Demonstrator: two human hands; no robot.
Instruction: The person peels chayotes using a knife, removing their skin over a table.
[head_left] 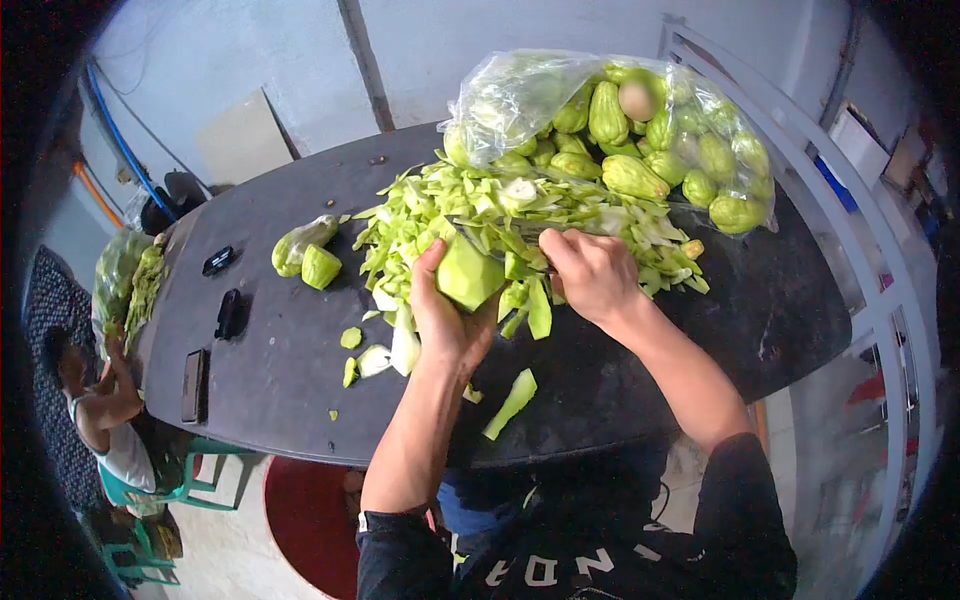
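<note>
My left hand is wrapped round a pale green, peeled chayote above the front of the peel pile. To its right, my right hand is closed round a knife, whose handle is mostly hidden by the fingers; its thin dark blade points left towards the top of the chayote. A large heap of green peels lies behind and around both hands. Behind the heap, a clear plastic bag holds several whole chayotes.
Chayote pieces lie left of the heap. Two small black items and a phone-like dark object rest on the dark table. A red tub stands below its front edge. Another person sits far left; a metal railing runs along the right.
</note>
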